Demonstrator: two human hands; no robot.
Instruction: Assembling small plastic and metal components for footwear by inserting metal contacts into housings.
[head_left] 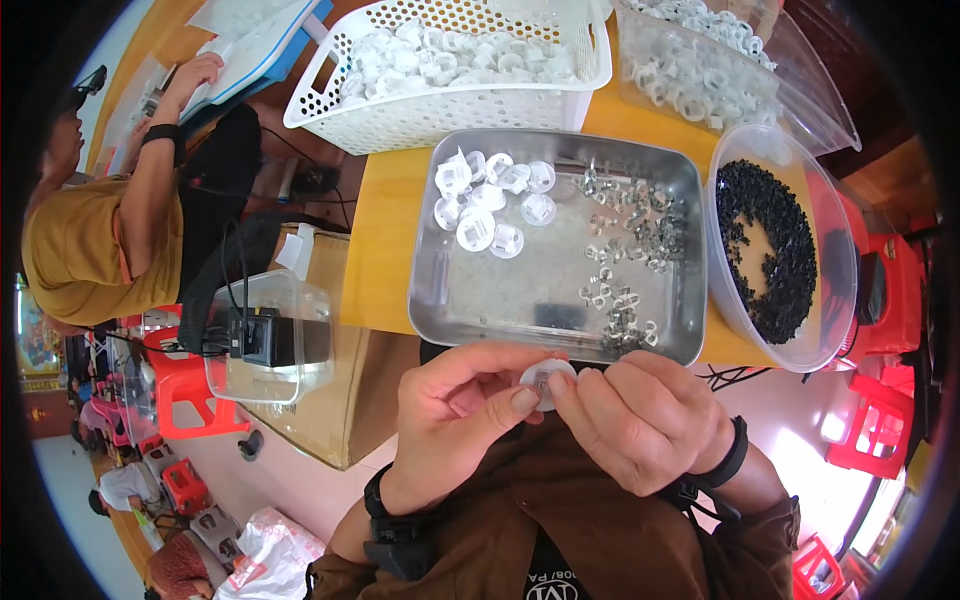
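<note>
Between my two hands, just in front of the metal tray (470, 318), is a small round white plastic part (548, 374). My left hand (455, 415) pinches its left side with thumb and forefinger. On its right side, the fingertips of my right hand (640, 420) press against it, the other fingers curled in. Several similar white round parts (476, 233) lie in the tray's far left area. Many small shiny metal clips (625, 225) are scattered along its right side.
A white perforated basket (450, 108) full of white plastic parts stands behind the tray. Right of it are a clear bin (690, 85) of ring-shaped parts and a round tub (765, 250) of small black pieces. At left, another person (110, 240) sits near a box holding a black device (270, 338).
</note>
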